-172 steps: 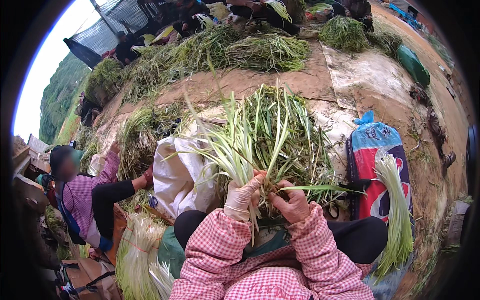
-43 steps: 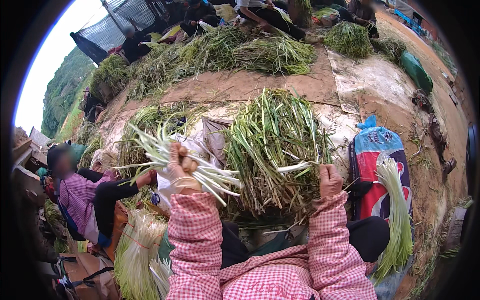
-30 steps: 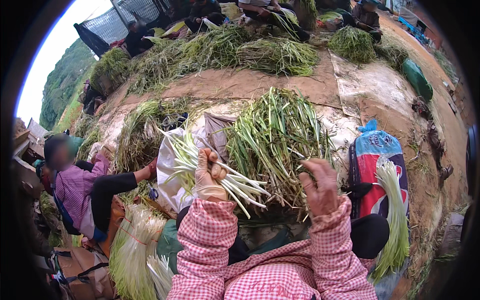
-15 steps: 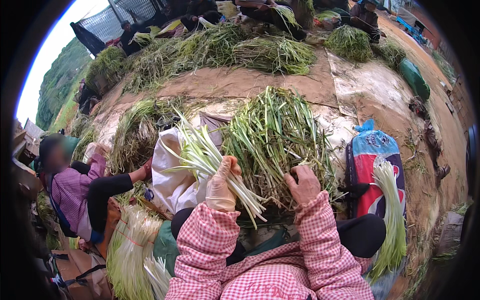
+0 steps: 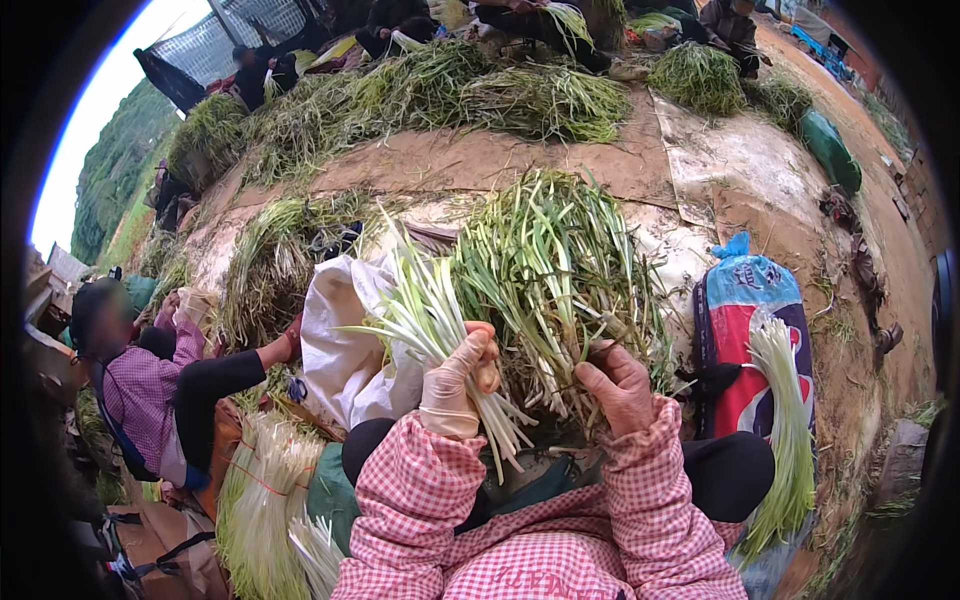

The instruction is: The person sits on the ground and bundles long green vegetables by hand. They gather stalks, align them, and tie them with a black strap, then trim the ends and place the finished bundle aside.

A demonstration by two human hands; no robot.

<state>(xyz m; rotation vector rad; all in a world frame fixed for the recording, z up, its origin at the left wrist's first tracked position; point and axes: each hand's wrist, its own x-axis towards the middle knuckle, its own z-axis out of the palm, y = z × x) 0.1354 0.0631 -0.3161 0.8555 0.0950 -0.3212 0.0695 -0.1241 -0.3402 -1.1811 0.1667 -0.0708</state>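
My left hand, in a pale thin glove, is closed round a bunch of chives, their white stems pointing down toward me and green leaves up to the left. Right in front lies a big heap of untrimmed chives, with dirty, tangled stems at its near end. At that near right edge, my bare right hand has thumb and fingers pinched together on a chive stalk; the fingertips partly hide it. White cloth lies beside my left hand.
Tied, clean chives lie at my lower left; another clean bunch rests on a coloured plastic sack to my right. A person in checked clothing sits at left. Far back, several people sit behind long heaps of greens.
My left hand and its bunch have shifted slightly right and down. My right hand has turned and moved a little right, its fingers now pinching at the stems. The person at left has moved slightly.
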